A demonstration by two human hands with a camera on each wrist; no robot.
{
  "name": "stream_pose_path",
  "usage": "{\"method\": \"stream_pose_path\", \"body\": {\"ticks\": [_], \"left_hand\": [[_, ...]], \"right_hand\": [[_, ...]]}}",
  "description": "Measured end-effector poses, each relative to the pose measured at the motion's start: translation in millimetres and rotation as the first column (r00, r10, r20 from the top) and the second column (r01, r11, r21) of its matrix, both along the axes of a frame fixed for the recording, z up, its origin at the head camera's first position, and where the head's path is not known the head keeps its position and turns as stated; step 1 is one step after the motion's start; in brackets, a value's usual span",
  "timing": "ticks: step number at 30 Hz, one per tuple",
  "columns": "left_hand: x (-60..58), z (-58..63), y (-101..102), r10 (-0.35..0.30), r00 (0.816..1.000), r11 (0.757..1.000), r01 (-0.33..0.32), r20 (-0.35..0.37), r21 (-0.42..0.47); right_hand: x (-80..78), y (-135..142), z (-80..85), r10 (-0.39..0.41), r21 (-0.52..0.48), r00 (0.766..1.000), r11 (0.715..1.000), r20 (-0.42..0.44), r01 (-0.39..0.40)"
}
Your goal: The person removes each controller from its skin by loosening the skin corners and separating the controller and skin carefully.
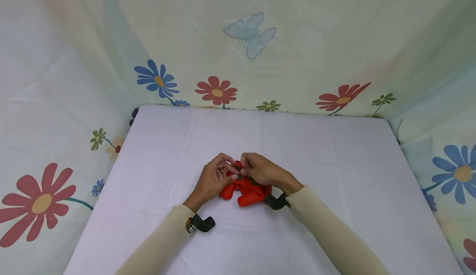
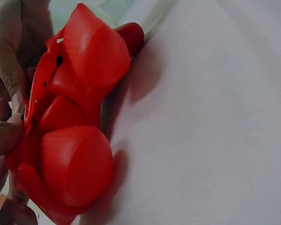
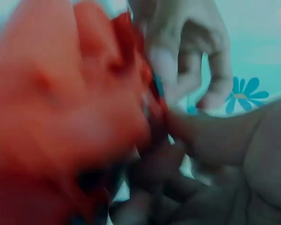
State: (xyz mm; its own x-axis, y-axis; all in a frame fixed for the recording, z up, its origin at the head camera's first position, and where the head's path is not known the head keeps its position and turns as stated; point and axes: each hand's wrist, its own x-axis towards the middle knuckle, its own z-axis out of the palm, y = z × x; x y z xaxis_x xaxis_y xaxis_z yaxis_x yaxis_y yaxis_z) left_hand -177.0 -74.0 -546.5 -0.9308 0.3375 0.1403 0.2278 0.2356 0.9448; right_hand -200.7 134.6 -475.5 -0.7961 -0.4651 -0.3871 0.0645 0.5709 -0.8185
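A red moulded plastic piece [image 1: 250,196] with several rounded, bulging lobes is held over the middle of the table. Small holes show along one edge of the red plastic piece [image 2: 77,154] in the left wrist view. My left hand [image 1: 212,178] holds its left side, thumb and fingertips meeting at a small dark part [image 1: 239,176]. From the right, my right hand [image 1: 265,169] pinches the upper edge with curled fingers, close to the left fingertips. Blur in the right wrist view hides the exact contact of its fingers.
The table [image 1: 327,151] is covered with a pale cloth. Behind it and at both sides hangs a curtain [image 1: 305,39] printed with flowers and a butterfly. Each wrist wears a black camera mount, the left mount [image 1: 201,223] resting low over the cloth.
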Motion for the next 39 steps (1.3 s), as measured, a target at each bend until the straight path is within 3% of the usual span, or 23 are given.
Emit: {"method": "stream_pose_path", "body": {"ticks": [3, 8, 14, 18, 22, 26, 33, 36, 39], "left_hand": [[2.2, 0.7, 2, -0.009, 1.000, 0.999, 0.008, -0.028, -0.041], [10.5, 0.5, 3, 0.036, 0.996, 0.995, -0.044, -0.081, -0.090], [22.1, 0.7, 3, 0.007, 0.985, 0.979, -0.042, -0.175, -0.198], [22.7, 0.9, 4, -0.022, 0.982, 0.985, -0.011, -0.189, -0.171], [19.3, -0.1, 4, -0.023, 0.992, 0.997, 0.013, -0.127, -0.080], [14.6, -1.5, 4, -0.018, 1.000, 0.998, 0.018, -0.004, 0.053], [11.6, -6.4, 6, -0.035, 0.981, 0.962, -0.019, 0.191, 0.274], [11.8, -8.5, 6, -0.032, 0.977, 0.955, -0.033, 0.212, 0.295], [12.3, -7.8, 4, -0.024, 0.982, 0.969, -0.024, 0.189, 0.245]], "right_hand": [[-1.2, 6, 5.3, 0.087, 0.069, 0.996, 0.994, -0.006, -0.086], [-2.2, 10, 5.8, 0.154, 0.017, 0.987, 0.988, 0.051, -0.155], [-0.2, 13, -1.5, 0.105, -0.040, 0.991, 0.994, 0.081, -0.102], [2.9, 13, -6.5, 0.040, -0.124, 0.992, 0.992, 0.120, -0.025], [6.9, 12, -12.1, -0.022, -0.208, 0.991, 0.977, 0.131, 0.050], [10.2, 9, -18.5, -0.098, -0.277, 0.988, 0.952, 0.118, 0.128], [13.2, 3, -26.9, -0.189, -0.324, 0.979, 0.924, 0.079, 0.204], [14.1, 2, -29.2, -0.191, -0.309, 0.980, 0.930, 0.053, 0.198], [15.2, 3, -31.7, -0.173, -0.293, 0.984, 0.939, 0.047, 0.179]]}}
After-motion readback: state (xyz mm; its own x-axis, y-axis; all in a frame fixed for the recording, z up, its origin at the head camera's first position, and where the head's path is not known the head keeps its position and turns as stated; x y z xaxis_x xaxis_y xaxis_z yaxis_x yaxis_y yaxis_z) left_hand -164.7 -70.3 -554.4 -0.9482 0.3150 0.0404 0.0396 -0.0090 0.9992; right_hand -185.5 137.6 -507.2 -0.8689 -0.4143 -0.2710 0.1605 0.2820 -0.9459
